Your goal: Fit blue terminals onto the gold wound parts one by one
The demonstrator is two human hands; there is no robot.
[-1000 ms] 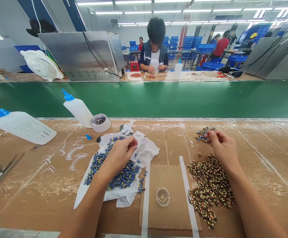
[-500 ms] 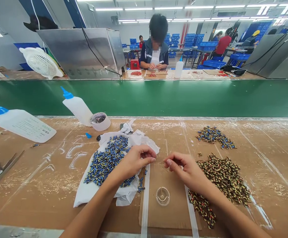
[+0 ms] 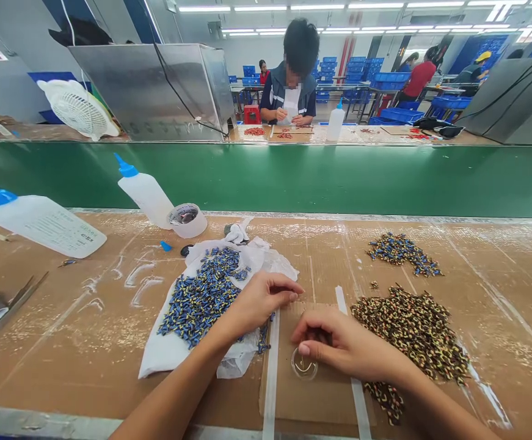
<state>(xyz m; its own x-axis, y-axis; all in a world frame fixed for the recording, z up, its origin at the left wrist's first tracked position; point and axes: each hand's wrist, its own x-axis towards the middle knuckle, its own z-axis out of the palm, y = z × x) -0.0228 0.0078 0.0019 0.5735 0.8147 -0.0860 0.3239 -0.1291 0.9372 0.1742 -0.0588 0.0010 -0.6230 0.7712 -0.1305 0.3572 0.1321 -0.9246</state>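
My left hand (image 3: 266, 300) is closed in a pinch above the top of a taped cardboard pad (image 3: 325, 397); whatever its fingertips hold is too small to make out. My right hand (image 3: 341, 343) has its fingers curled together over a small clear round dish (image 3: 297, 370) on the pad. A thin golden wire shows in the dish beside the thumb, but I cannot tell whether the fingers grip it. Left of the pad, many small blue and yellow pieces (image 3: 196, 299) lie on a white plastic sheet (image 3: 153, 360). Dark pieces with yellow and red (image 3: 412, 324) are heaped on the right.
A smaller pile of blue and yellow pieces (image 3: 403, 253) lies farther back. At left are two blue-capped bottles (image 3: 48, 226), a tape roll (image 3: 187, 221) and tweezers (image 3: 21, 299). Beyond the green belt (image 3: 266, 177), a person (image 3: 291, 91) works at the opposite bench.
My right hand has moved down and toward me, from near my left fingertips to over the clear dish. My left hand stays pinched in nearly the same place. The view has shifted slightly.
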